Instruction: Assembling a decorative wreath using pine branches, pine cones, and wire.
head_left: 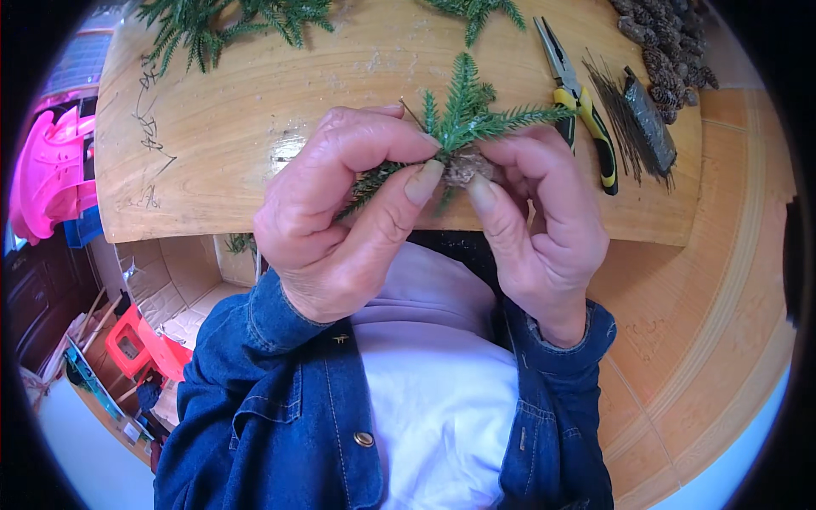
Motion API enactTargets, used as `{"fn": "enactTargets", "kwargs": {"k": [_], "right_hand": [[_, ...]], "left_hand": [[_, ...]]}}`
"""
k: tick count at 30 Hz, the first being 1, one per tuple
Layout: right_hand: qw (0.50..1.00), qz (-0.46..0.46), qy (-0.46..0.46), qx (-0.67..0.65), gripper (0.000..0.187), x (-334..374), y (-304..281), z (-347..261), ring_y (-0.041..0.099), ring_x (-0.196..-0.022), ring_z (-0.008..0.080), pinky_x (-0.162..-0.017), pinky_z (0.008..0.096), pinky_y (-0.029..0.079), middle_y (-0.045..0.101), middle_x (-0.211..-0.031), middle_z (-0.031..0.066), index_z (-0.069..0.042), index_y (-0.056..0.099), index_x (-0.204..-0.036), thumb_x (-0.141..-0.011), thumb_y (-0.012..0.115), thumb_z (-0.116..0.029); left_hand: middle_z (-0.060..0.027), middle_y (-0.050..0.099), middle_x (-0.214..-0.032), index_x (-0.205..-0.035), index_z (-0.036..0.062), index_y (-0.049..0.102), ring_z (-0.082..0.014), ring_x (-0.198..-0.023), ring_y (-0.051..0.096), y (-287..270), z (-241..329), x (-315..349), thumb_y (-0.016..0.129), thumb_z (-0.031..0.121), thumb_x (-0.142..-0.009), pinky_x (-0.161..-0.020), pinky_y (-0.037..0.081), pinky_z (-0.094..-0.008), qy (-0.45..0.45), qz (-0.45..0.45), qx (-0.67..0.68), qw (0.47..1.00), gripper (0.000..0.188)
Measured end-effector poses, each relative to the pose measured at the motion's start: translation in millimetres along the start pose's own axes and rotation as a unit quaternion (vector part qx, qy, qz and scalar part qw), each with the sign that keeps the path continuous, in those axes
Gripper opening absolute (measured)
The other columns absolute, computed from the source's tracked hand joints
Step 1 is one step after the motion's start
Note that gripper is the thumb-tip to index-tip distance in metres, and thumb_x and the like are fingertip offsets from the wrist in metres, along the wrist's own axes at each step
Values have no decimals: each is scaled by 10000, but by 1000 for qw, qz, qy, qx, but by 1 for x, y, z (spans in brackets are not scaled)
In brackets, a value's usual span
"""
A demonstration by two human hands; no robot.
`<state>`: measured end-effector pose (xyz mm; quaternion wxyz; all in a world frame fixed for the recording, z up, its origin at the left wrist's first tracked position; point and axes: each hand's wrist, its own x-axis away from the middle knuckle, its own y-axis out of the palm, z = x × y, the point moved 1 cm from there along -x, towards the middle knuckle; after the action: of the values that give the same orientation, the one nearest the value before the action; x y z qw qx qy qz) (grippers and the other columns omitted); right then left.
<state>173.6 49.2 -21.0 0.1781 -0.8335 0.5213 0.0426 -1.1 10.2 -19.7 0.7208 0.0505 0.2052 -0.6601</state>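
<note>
Evergreen sprig (463, 106), one: the left hand (331, 204) had its grip pinched on it. Pine cone (461, 171), one: pinched in the right hand's (557, 204) grip, beside the sprig. Long-nose pliers (563, 70): lay beyond.

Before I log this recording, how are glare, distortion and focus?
Head view: white glare on the light-brown wooden table near the left hand; head view: the patterned tan floor tiles curve toward the right rim, corners fall black; head view: the green needle-leaved sprig looks fairly sharp, without obvious motion blur.
</note>
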Motion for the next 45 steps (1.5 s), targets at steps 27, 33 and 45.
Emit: {"fn": "enactTargets", "kwargs": {"k": [27,33,45], "right_hand": [[985,-19,-73,153,275,-11,5,-9,514,-764,145,-641,232,426,535,-991,113,44,565,-1025,-789,691,-22],[989,-14,-15,149,250,-5,5,-10,526,-1002,166,-870,260,419,484,-1163,125,67,545,-1095,-854,606,34],[997,-69,12,-21,277,-9,13,-7,514,-1051,190,-916,303,424,458,-1257,174,65,508,-1070,-835,641,2]], "left_hand": [[-95,582,-741,-823,35,589,-287,-687,567,0,-3,3,650,-31,-663,-610,455,-343,33,148,58,987,184],[-98,594,-757,-840,30,597,-276,-696,577,-1,-1,1,652,-31,-667,-616,459,-337,32,141,74,987,192],[-118,586,-977,-1024,-41,553,-203,-913,556,-29,0,10,596,-26,-824,-950,401,-391,30,6,30,999,205]]}}
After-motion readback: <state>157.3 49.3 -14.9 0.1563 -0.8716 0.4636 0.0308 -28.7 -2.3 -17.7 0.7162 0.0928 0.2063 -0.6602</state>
